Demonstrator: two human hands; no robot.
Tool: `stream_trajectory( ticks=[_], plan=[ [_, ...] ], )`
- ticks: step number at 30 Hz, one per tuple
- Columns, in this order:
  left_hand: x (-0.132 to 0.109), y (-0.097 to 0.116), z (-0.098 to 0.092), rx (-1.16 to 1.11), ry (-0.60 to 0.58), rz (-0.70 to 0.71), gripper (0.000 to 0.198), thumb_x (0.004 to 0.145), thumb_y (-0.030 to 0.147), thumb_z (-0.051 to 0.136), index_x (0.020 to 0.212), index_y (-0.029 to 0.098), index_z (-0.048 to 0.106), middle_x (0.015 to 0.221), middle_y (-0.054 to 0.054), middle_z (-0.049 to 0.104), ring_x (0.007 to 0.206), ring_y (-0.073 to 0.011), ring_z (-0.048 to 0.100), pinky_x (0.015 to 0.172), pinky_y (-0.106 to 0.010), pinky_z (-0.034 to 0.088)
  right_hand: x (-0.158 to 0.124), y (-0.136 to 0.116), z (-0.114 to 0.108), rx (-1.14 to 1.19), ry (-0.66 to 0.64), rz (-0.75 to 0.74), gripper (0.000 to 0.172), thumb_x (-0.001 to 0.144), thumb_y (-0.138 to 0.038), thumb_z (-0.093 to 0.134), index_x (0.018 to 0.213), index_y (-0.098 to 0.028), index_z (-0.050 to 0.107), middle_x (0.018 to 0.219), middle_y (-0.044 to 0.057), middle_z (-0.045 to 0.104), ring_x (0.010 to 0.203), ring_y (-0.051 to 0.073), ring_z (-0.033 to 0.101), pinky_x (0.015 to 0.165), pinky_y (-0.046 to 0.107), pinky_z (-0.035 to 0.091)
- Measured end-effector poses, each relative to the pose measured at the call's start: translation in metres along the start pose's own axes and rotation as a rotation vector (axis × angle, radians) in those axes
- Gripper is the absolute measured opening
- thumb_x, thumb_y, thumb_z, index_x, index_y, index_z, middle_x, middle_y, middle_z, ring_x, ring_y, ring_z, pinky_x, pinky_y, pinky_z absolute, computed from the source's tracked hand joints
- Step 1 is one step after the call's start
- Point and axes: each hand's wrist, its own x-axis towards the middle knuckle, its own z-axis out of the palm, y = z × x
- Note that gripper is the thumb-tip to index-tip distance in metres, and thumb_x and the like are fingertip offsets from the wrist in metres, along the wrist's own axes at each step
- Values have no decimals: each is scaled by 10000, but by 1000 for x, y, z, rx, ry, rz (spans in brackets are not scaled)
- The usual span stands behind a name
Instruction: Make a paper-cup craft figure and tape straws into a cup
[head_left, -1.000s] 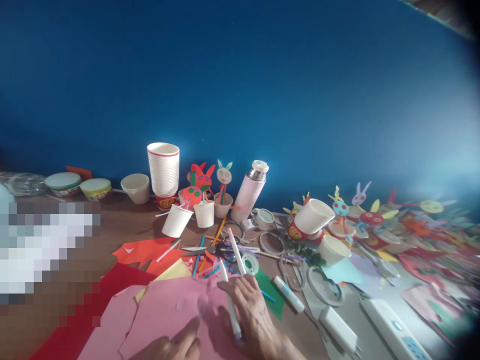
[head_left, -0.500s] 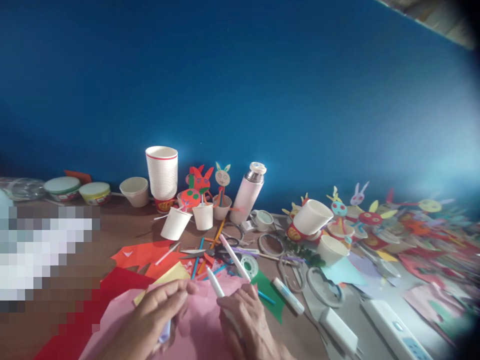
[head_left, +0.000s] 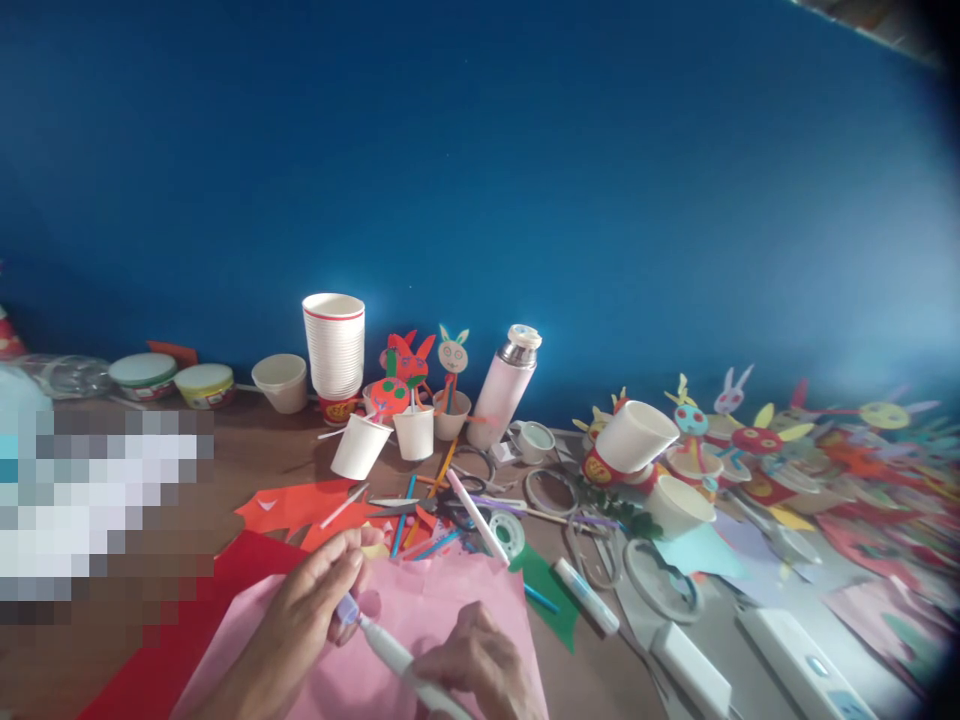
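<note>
My right hand (head_left: pixel 476 665) is closed round the barrel of a white marker pen (head_left: pixel 390 652) that lies across the pink paper (head_left: pixel 442 605). My left hand (head_left: pixel 307 605) pinches the pen's bluish cap end (head_left: pixel 347 610) between thumb and fingers. Both hands hover over the pink sheet at the bottom centre. A second white pen (head_left: pixel 478 517) lies just beyond the sheet's far edge.
Red and orange paper (head_left: pixel 281 505) lies to the left. A stack of paper cups (head_left: pixel 334 345), paper-animal cups (head_left: pixel 412 420), a pink flask (head_left: pixel 504 385), tape rolls (head_left: pixel 547 490), scissors and a glue stick (head_left: pixel 586 595) crowd the wooden table. Finished paper figures (head_left: pixel 750 440) fill the right side.
My left hand has come up onto the pink sheet and taken the pen's cap end. The right hand has swung the pen from pointing away to lying leftward.
</note>
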Motion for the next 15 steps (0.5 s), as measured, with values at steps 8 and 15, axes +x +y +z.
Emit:
stream_trajectory(
  ticks=[8,15],
  plan=[
    [-5,-12,3,179,53,104,420,764,499,464,1064,218,550,562,51,527,526,-146,547,526,-217,477,-4,0,2,-91,-154,36,345,916,-440,303,789,-241,554,449,-23,536,446,136,481,538,265,408],
    [-1,-22,0,261,-4,163,434,779,506,408,1098,240,531,704,4,655,619,-173,619,567,-228,503,-7,4,2,-74,-194,39,257,917,-384,349,865,-244,557,526,-17,600,488,132,527,587,255,436]
  ],
)
